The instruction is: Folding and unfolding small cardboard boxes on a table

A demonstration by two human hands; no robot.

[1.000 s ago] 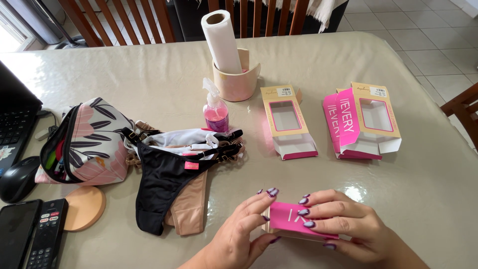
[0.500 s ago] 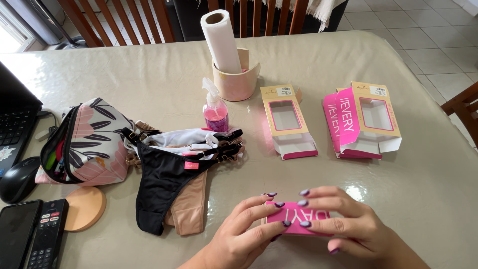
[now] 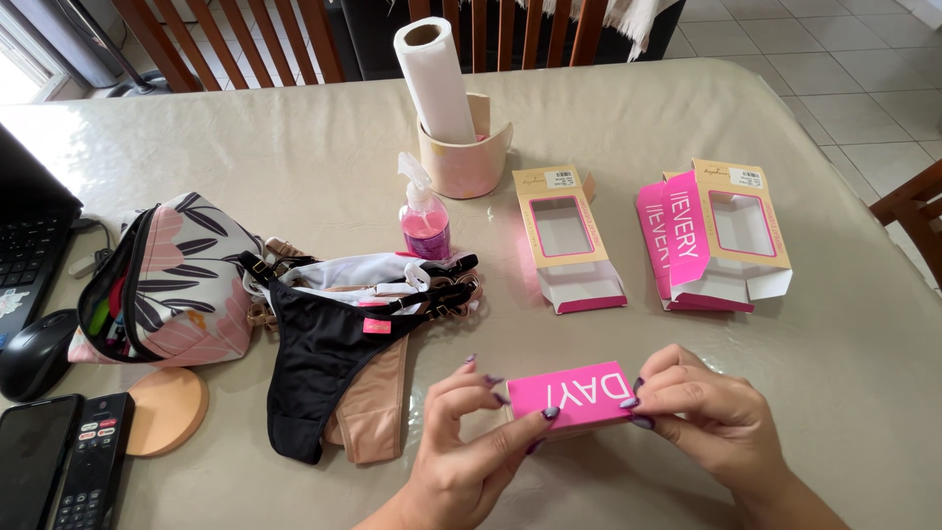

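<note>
Both hands hold a small pink box (image 3: 574, 395) just above the near edge of the table (image 3: 687, 128), its broad pink face with white lettering turned up toward the camera. The left hand (image 3: 469, 447) pinches the box's left end, thumb along the lower edge and fingertips curled over the top corner; the right hand (image 3: 708, 417) clamps the right end the same way, fingers closed on it. Beyond the box, toward the middle of the table, lie 2 opened boxes of the same kind: a tan and pink window box (image 3: 566, 238) lying flat with its end flaps open, and to its right another opened box (image 3: 714, 236) with a pink panel folded across it. Left of the hands lies a pile of underwear (image 3: 339, 344), a black piece on top of a beige 1 with white fabric and straps behind. Just behind the pile stands a pink spray bottle (image 3: 425, 216), and behind that a paper towel roll (image 3: 435, 79) upright in a round holder (image 3: 471, 162). At the far left sit a floral pouch (image 3: 177, 285) with its zip open, a round coaster (image 3: 167, 407), a black mouse (image 3: 37, 351), a remote control (image 3: 90, 461) and a phone (image 3: 27, 461).
</note>
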